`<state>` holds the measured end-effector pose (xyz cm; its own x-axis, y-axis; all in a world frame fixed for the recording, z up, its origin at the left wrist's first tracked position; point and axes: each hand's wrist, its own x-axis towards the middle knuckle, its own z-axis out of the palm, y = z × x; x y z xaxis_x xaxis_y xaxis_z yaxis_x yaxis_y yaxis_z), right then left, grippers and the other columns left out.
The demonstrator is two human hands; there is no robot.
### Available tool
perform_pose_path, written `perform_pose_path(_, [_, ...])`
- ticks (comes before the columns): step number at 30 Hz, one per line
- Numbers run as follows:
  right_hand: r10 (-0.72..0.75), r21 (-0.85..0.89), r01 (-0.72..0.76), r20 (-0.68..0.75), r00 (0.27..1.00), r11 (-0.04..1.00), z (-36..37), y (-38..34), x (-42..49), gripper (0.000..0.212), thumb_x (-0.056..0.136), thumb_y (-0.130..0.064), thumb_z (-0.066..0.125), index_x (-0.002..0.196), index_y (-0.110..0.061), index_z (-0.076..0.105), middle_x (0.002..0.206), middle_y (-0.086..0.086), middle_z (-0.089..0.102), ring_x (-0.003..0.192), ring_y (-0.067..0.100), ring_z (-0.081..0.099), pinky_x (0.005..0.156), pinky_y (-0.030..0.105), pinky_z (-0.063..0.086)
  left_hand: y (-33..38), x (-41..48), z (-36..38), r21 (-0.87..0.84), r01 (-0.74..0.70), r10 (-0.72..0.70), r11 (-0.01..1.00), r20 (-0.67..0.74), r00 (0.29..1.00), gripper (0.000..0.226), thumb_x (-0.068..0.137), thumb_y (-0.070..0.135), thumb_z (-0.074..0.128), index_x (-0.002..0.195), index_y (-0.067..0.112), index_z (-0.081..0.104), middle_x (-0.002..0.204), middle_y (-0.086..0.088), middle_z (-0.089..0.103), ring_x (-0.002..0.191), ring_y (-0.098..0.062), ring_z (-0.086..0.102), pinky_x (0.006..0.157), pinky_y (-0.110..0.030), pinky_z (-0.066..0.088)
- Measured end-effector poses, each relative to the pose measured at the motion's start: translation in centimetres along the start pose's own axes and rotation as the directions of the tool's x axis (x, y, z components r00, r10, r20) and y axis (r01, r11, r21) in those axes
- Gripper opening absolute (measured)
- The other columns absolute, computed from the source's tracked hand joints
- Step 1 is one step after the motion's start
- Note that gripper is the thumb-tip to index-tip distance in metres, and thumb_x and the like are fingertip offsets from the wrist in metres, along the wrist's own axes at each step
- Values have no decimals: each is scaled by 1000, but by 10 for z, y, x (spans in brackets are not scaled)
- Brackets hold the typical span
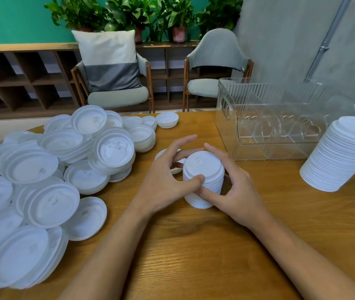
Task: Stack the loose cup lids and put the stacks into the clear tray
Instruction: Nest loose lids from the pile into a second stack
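Lid stack stands mid-frame on the worktop, grasped at its sides by curled fingers of the left hand and right hand

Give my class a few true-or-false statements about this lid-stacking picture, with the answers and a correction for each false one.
1. The left hand and the right hand both hold the short stack of white plastic lids that stands mid-table. True.
2. The clear ribbed plastic tray already holds stacked lids. False: no lids show inside it.
3. The tall stack of white lids stands on the wooden table, outside the tray. True.
4. The heap of loose translucent lids lies on the person's right. False: it lies on their left.
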<state>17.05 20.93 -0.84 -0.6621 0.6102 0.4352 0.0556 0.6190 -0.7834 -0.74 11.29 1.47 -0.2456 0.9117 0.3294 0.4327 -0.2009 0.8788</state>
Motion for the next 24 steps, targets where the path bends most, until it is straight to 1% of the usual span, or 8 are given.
perform_pose_path(3, [-7,2,7,4,1000,1000,-1,2,0,87,79,-51,82,156,-37,44,144,-30,54,136,-3,50,104,16,45,2,-1,3,1,16,-16,1000,10,1000,76,83,23,83,149,37,48,132,20,70,131,-13,61,113,-49,47])
perform_pose_path(5, [-2,3,2,4,1000,1000,-1,3,0,88,77,-51,82,156,-38,44,145,-28,54,136,-3,50,105,18,46,4,-1,8,9,32,-32,999,-20,999,76,82,28,91,146,37,51,130,23,70,130,-7,60,113,-46,47])
perform_pose_path(8, [2,21,-2,-10,1000,1000,0,4,0,87,75,-51,83,153,-38,48,143,-29,56,136,-3,51,104,19,48,3,-2,13,30,28,-27,999,-53,998,75,80,29,92,144,38,54,127,25,70,129,-3,59,111,-39,48])
perform_pose_path(14, [7,13,-7,-50,999,1000,1,7,-2,78,74,-29,93,144,-37,58,134,-31,62,130,-2,56,99,18,51,-3,0,15,52,26,-25,998,-22,999,73,84,27,89,145,38,52,131,22,67,128,-2,58,110,-29,46])
perform_pose_path(17, [6,-11,-6,-44,999,1000,0,7,-2,77,75,-38,90,145,-37,57,135,-29,61,130,-2,55,99,19,51,-4,-1,14,40,8,-8,999,-18,1000,73,83,32,89,146,37,52,131,22,68,130,-2,58,110,-30,46])
perform_pose_path(20, [15,-58,-18,-58,998,998,-1,7,-1,79,73,-52,86,145,-41,56,138,-28,59,131,-2,54,99,22,50,-10,0,8,33,-50,55,998,-176,983,51,92,47,71,138,28,61,126,14,73,126,-5,63,103,-32,50])
perform_pose_path(22, [28,-83,-36,-87,996,996,-2,7,0,79,72,-56,85,144,-43,56,138,-30,57,131,-5,52,99,23,50,-19,1,3,169,-52,103,984,-314,944,33,98,42,61,122,22,72,114,13,75,113,-6,67,95,-31,52])
perform_pose_path(24, [39,-98,-49,-108,993,994,-3,9,1,78,72,-58,84,144,-43,56,138,-30,56,131,-7,51,101,25,51,-30,3,-2,338,0,119,941,-329,937,20,97,29,67,113,20,75,109,12,74,107,-6,67,93,-33,53])
